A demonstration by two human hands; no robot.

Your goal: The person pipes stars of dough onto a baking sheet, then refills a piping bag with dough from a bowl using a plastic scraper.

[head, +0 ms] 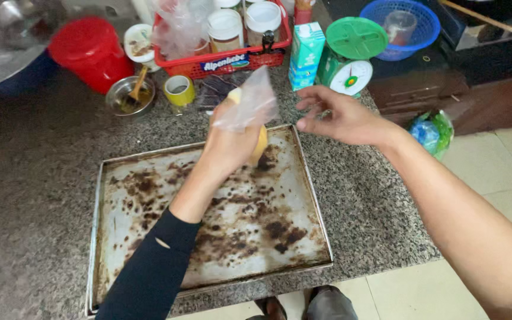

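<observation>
Nearest, at the bottom edge, a pair of sandalled feet [294, 307] stands on the pale floor tiles below the speckled granite worktop [37, 178]. On it lies a large rectangular baking tray [208, 278], empty, its sheet heavily stained with dark burnt patches.

Over the tray's far edge the left hand [227, 145], dark sleeve on its forearm, is closed in a full grip around a clear plastic bag [249, 105] with a yellow mass [260, 145] inside. The bag's long axis runs roughly upright and slightly tilted: the loose, crumpled top sticks up above the fist, the yellow end shows below it, close above the tray. Whether that end touches the sheet cannot be told.

The right hand [342, 115] hovers just to the right of the bag's top, apart from it, empty, fingers loosely spread and curled toward the plastic. It is the free hand nearer the bag's upper end.

Farther back: a small metal bowl [127, 98] with a wooden spoon in it, a yellow cup [179, 90], a teal carton [305, 54], and a green kitchen scale [351, 53]. Behind them a red basket [232, 59] holds white-lidded jars and plastic wrap, a red tub [92, 52] stands at left, and a blue basket [401, 26] holds a clear cup.
</observation>
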